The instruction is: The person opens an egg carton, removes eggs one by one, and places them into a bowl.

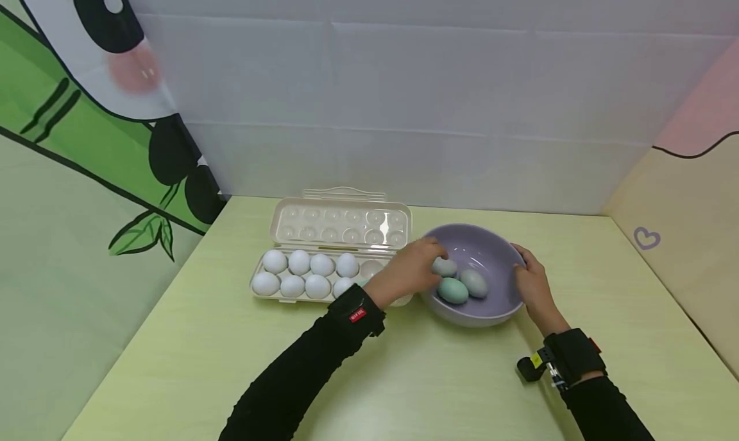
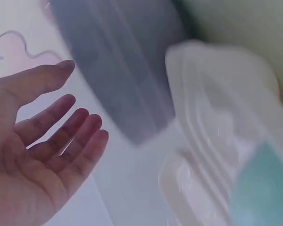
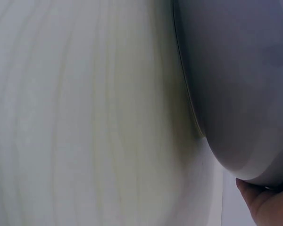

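My left hand (image 1: 407,268) reaches over the left rim of a purple bowl (image 1: 491,248), fingertips right at a pale egg (image 1: 444,267). In the left wrist view that hand (image 2: 47,150) has loosely bent fingers and an empty palm, beside the bowl's outer wall (image 2: 118,61). A green egg (image 1: 453,291) and a pale green egg (image 1: 474,282) also lie in the bowl. My right hand (image 1: 534,287) grips the bowl's right rim, with the thumb at the edge. White eggs (image 1: 317,286) fill the left part of an open egg carton (image 1: 369,251); a green egg (image 2: 264,188) sits near its right end, mostly hidden by the left arm in the head view.
The carton's clear lid (image 1: 342,223) is folded back toward the rear wall (image 1: 427,107). Both carton and bowl stand side by side on a pale yellow table (image 1: 404,377). A camera (image 1: 531,368) sticks out from the right wrist strap (image 1: 574,354).
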